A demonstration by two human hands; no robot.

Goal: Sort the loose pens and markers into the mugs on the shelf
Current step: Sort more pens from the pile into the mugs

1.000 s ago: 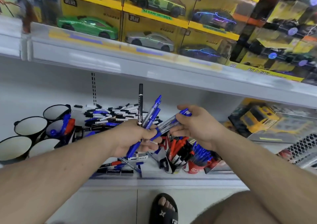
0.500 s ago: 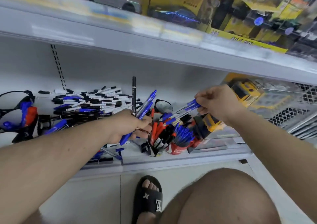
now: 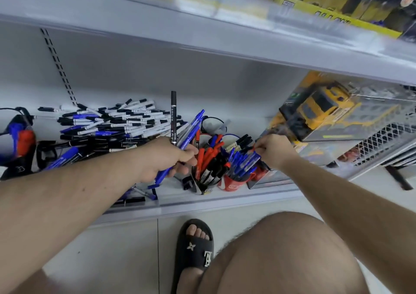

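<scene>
Pens and markers lie mostly in the big loose pile [image 3: 108, 125] at about ten o'clock on the white shelf [image 3: 225, 198], so much sorting is left for you. Largest after it are the boxed yellow toy truck [image 3: 324, 109] at two o'clock and, at the far nine o'clock edge, a dark mug [image 3: 20, 149] that already holds blue and red pieces.

Near the centre stand the mugs you are filling: a black mug [image 3: 202, 184] with red and black markers, and just beside it, toward three o'clock, a red mug [image 3: 234, 184] full of blue pens.

Your left hand [image 3: 166, 158] grips a small bundle of blue pens [image 3: 190, 129] together with one black pen [image 3: 173, 116] that stands upright above the fist. It has hardly moved in the last second.

Your right hand [image 3: 274, 152] is what has changed. A second ago it held a few blue pens high, close to the left hand; now it has come down to three o'clock, over the red mug. Its fingertips are pinched together at the pen tops, but I cannot tell if they hold a pen or are only settling them. In my judgement that handful is delivered, and the bundle in your left hand is next.
</scene>
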